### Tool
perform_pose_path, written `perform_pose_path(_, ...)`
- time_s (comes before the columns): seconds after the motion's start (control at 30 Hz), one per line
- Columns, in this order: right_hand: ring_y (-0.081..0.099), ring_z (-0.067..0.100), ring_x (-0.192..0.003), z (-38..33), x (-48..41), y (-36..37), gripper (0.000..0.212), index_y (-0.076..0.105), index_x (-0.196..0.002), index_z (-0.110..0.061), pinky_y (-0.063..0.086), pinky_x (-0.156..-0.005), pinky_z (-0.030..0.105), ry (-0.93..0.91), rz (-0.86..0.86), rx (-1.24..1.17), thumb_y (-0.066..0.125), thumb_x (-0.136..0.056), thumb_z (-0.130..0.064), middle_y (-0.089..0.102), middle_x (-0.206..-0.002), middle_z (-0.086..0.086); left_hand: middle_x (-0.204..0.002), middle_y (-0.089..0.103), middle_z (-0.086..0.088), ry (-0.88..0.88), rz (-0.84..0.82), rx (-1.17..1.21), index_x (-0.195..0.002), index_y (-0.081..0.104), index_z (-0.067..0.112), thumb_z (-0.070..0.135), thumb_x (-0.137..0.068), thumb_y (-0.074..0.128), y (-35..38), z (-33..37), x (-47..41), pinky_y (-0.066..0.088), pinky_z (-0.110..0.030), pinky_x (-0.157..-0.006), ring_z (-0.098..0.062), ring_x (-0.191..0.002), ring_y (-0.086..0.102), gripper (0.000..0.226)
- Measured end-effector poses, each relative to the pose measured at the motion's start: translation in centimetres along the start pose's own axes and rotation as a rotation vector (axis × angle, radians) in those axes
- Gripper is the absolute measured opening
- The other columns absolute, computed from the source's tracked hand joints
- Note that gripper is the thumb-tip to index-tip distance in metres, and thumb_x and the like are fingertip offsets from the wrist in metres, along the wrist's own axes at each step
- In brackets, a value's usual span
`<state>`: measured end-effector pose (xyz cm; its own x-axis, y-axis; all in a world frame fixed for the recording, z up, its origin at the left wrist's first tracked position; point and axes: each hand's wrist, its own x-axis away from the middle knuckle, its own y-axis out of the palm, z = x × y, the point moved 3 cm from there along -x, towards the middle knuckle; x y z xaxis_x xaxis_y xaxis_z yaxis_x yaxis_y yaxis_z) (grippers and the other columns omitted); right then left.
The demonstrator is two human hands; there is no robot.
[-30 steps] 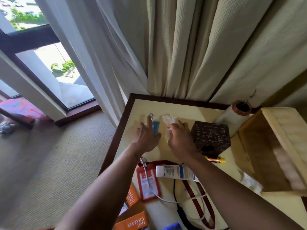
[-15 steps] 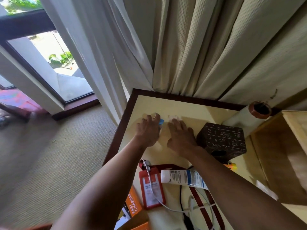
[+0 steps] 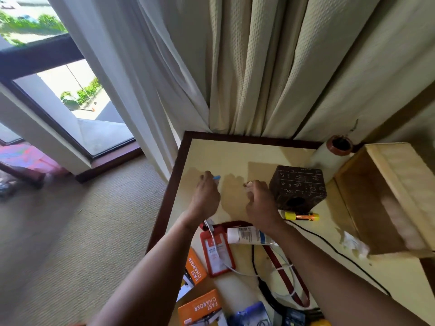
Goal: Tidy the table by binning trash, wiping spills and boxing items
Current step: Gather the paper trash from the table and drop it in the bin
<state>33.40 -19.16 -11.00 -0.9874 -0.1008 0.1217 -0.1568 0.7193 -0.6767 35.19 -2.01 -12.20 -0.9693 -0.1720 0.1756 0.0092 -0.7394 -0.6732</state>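
Your left hand (image 3: 206, 196) lies palm down near the table's (image 3: 235, 156) left rim, fingers curled over a small blue item (image 3: 217, 177) whose tip pokes out past them. Your right hand (image 3: 261, 203) sits just beside it with a narrow strip of bare tabletop between the two; its fingers are curled in, and a pale bit shows at the fingertips, but you cannot tell whether it holds anything. Both forearms reach in from the near edge, the right one passing over a white tube (image 3: 249, 235) and the left one beside a red badge holder (image 3: 216, 255). A carved dark box (image 3: 297, 187) stands close to your right knuckles, with a yellow-orange marker (image 3: 302, 216) lying at its near side. Farther right, a crumpled tissue (image 3: 354, 243) lies against the open wooden box (image 3: 388, 196). Beyond your hands the tabletop is bare up to the far rim, where the curtain (image 3: 247, 78) hangs.
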Motion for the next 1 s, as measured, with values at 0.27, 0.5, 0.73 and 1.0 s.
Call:
perform_pose_path(0.27,0.061,0.016,-0.103,0.7,11.4,-8.4,0.013,0.057,-0.111,-0.025,0.054,-0.087,0.037,0.071,0.226,-0.293,0.046,-0.106,-0.022,0.060,-0.113,0.001,-0.090,0.066,-0.006,0.000,0.115,0.677,-0.101,0.048,-0.002,0.003,-0.105,0.049,-5.3,7.3,11.6,0.042,-0.023,-0.049,-0.017,-0.061,0.048,0.007)
perform_pose_path(0.5,0.058,0.014,-0.072,4.4,25.0,-16.2,0.010,0.063,-0.104,-0.015,0.046,-0.055,0.019,0.334,0.392,-0.681,0.053,-0.104,-0.013,0.061,-0.086,0.001,-0.078,0.054,-0.009,0.087,-0.126,0.795,-0.103,0.045,0.008,-0.001,-0.104,0.049,0.2,14.1,23.7,0.040,-0.033,-0.053,-0.017,-0.059,0.050,0.010)
perform_pose_path(0.73,0.058,0.014,-0.057,14.4,39.6,-23.4,0.008,0.065,-0.089,-0.014,0.043,-0.052,0.025,0.463,0.490,-0.891,0.062,-0.093,-0.008,0.062,-0.067,-0.001,-0.075,0.045,-0.007,0.151,-0.437,0.737,-0.118,0.062,0.010,0.007,-0.109,0.042,12.0,22.0,38.0,0.037,-0.022,-0.051,-0.014,-0.058,0.042,0.022)
perform_pose_path(1.0,0.054,0.023,-0.074,29.3,53.0,-29.2,0.031,0.058,-0.095,-0.014,0.041,-0.063,0.037,0.620,0.553,-1.105,0.031,-0.096,0.002,0.058,-0.089,0.010,-0.087,0.052,0.000,-0.038,-0.795,0.691,-0.103,0.066,0.031,0.027,-0.089,0.045,30.0,27.7,52.7,0.046,-0.025,-0.061,-0.014,-0.073,0.052,0.026)
